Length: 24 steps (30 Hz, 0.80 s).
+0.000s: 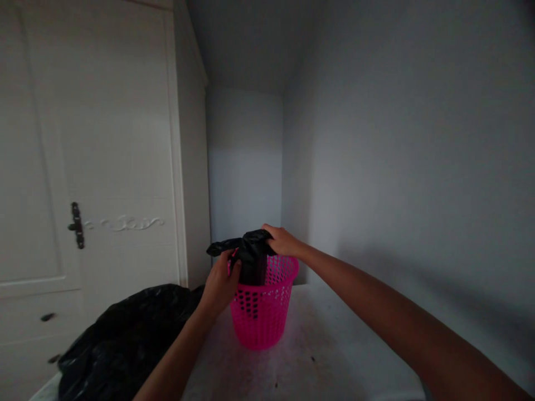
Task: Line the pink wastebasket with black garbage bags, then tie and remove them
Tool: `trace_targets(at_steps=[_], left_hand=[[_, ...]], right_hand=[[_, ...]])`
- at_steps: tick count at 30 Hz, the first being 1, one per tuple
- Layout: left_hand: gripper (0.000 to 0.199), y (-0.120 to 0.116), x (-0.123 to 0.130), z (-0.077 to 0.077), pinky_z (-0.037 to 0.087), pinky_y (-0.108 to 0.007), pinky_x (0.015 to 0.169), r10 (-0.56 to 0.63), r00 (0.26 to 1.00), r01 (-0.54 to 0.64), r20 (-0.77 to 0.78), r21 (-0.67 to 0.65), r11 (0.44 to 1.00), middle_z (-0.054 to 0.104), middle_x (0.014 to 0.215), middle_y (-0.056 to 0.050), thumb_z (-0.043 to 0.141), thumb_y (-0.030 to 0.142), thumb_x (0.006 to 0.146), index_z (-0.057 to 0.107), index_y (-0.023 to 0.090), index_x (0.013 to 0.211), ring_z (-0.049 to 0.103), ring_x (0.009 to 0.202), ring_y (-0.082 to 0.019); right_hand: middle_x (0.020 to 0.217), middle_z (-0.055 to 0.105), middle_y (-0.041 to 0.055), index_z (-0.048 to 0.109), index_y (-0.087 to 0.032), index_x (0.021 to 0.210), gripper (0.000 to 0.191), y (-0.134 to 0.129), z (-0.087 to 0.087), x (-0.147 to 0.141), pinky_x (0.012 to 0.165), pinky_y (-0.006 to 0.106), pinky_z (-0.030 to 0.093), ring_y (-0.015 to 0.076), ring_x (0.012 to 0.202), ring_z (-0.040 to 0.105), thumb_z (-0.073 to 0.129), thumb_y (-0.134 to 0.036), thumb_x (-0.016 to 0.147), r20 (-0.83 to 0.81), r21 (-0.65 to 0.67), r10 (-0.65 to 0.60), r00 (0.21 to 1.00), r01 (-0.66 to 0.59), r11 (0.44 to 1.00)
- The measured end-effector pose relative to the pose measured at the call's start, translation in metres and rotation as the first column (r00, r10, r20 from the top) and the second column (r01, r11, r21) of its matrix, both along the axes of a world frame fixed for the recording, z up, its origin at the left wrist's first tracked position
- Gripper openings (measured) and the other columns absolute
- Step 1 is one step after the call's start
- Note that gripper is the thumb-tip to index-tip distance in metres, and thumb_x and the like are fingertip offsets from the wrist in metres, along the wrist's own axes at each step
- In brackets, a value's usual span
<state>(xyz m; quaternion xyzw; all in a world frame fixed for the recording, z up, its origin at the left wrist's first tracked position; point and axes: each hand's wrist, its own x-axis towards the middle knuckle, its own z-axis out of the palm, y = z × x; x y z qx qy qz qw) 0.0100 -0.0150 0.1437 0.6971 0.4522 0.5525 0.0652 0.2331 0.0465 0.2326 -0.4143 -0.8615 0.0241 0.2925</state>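
A bright pink perforated plastic basket (261, 317) stands upright on a white surface. Black plastic bag (252, 262) hangs partly inside it, its upper part bunched above the rim. On the left side of the rim, my left hand (222, 281) has its fingers closed on the bag's edge. My right hand (281, 240) grips the gathered top of the same bag, above the basket's far right side. Some fingertips of both hands are hidden by the plastic. How far down the bag reaches shows only dimly through the holes.
A large heap of black plastic (134, 334) lies left of the basket, beside my left forearm. The white tabletop (326, 345) carries a few dark specks. A white wardrobe (121, 139) stands at the left, and a plain wall (409, 156) runs along the right.
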Motion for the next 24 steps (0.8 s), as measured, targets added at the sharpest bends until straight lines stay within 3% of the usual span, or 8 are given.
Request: trace_targets(at_steps=[3, 6, 9, 12, 17, 20, 22, 24], left_hand=[[0.043, 0.014, 0.012, 0.009, 0.061, -0.047, 0.090, -0.134, 0.979, 0.155, 0.154, -0.136, 0.978, 0.079, 0.115, -0.014, 0.057, 0.050, 0.092, 0.063, 0.018, 0.121, 0.077, 0.103, -0.029], [0.034, 0.027, 0.018, 0.013, 0.063, -0.042, 0.079, -0.177, 0.972, 0.201, 0.152, -0.165, 0.966, 0.081, 0.100, -0.010, 0.064, 0.035, 0.083, 0.067, 0.019, 0.113, 0.077, 0.089, -0.026], [0.040, 0.033, 0.016, 0.015, 0.060, -0.038, 0.083, -0.189, 0.974, 0.207, 0.122, -0.151, 0.967, 0.080, 0.096, -0.005, 0.061, 0.013, 0.071, 0.070, 0.021, 0.109, 0.075, 0.089, -0.023], [0.034, 0.031, 0.014, 0.018, 0.055, -0.035, 0.088, -0.185, 0.977, 0.199, 0.110, -0.137, 0.970, 0.078, 0.089, -0.002, 0.053, 0.005, 0.066, 0.071, 0.023, 0.089, 0.072, 0.092, -0.021], [0.023, 0.031, 0.023, 0.021, 0.051, -0.029, 0.073, -0.133, 0.977, 0.155, 0.167, -0.131, 0.979, 0.063, 0.072, 0.003, 0.048, 0.007, 0.074, 0.060, 0.024, 0.079, 0.063, 0.075, -0.017], [0.022, 0.030, 0.030, 0.024, 0.050, -0.028, 0.073, -0.119, 0.976, 0.143, 0.183, -0.123, 0.982, 0.062, 0.073, 0.004, 0.045, 0.008, 0.077, 0.059, 0.025, 0.081, 0.062, 0.076, -0.017], [0.020, 0.026, 0.032, 0.027, 0.050, -0.029, 0.074, -0.104, 0.978, 0.126, 0.181, -0.115, 0.985, 0.062, 0.075, 0.003, 0.044, 0.012, 0.082, 0.058, 0.026, 0.082, 0.063, 0.078, -0.018], [0.010, 0.019, 0.033, 0.031, 0.050, -0.031, 0.077, -0.098, 0.981, 0.117, 0.168, -0.106, 0.987, 0.064, 0.080, 0.002, 0.050, 0.021, 0.087, 0.059, 0.026, 0.086, 0.064, 0.081, -0.019]], right_hand=[[0.104, 0.077, 0.0063, 0.066, -0.020, 0.113, 0.028, -0.002, -0.012, 0.004, 0.084, 0.032, 0.051, 0.0230, 0.097, 0.070, 0.062, -0.011, 0.087, 0.048, -0.071, 0.057, 0.997, -0.053, 0.996], [0.104, 0.076, 0.0048, 0.067, -0.020, 0.114, 0.030, -0.001, -0.023, 0.012, 0.086, 0.031, 0.052, 0.0212, 0.096, 0.070, 0.067, -0.012, 0.085, 0.066, -0.124, 0.115, 0.991, -0.106, 0.987], [0.102, 0.075, 0.0042, 0.066, -0.018, 0.123, 0.037, 0.009, -0.027, 0.026, 0.086, 0.032, 0.054, 0.0198, 0.093, 0.069, 0.070, -0.018, 0.086, -0.079, -0.261, 0.177, 0.981, -0.192, 0.946], [0.094, 0.074, 0.0041, 0.068, -0.018, 0.126, 0.036, 0.023, -0.022, 0.040, 0.083, 0.033, 0.056, 0.0176, 0.083, 0.068, 0.063, -0.021, 0.090, -0.291, -0.375, 0.184, 0.939, -0.289, 0.881], [0.125, 0.073, 0.0085, 0.065, -0.023, 0.135, 0.070, 0.030, -0.032, 0.037, 0.089, 0.032, 0.057, 0.0183, 0.099, 0.070, 0.077, -0.006, 0.069, -0.304, -0.332, 0.309, 0.901, -0.405, 0.852], [0.105, 0.077, 0.0016, 0.074, -0.021, 0.118, 0.047, 0.025, -0.045, 0.021, 0.081, 0.027, 0.056, 0.0176, 0.092, 0.070, 0.074, -0.007, 0.073, -0.185, -0.275, 0.388, 0.903, -0.427, 0.861], [0.080, 0.072, -0.0024, 0.077, -0.018, 0.098, 0.021, 0.024, -0.047, 0.013, 0.070, 0.025, 0.051, 0.0153, 0.075, 0.065, 0.066, -0.010, 0.082, -0.118, -0.211, 0.366, 0.923, -0.384, 0.899], [0.069, 0.067, -0.0030, 0.077, -0.016, 0.085, 0.015, 0.024, -0.042, 0.010, 0.066, 0.025, 0.045, 0.0145, 0.068, 0.060, 0.062, -0.015, 0.089, -0.103, -0.144, 0.327, 0.939, -0.340, 0.930]])
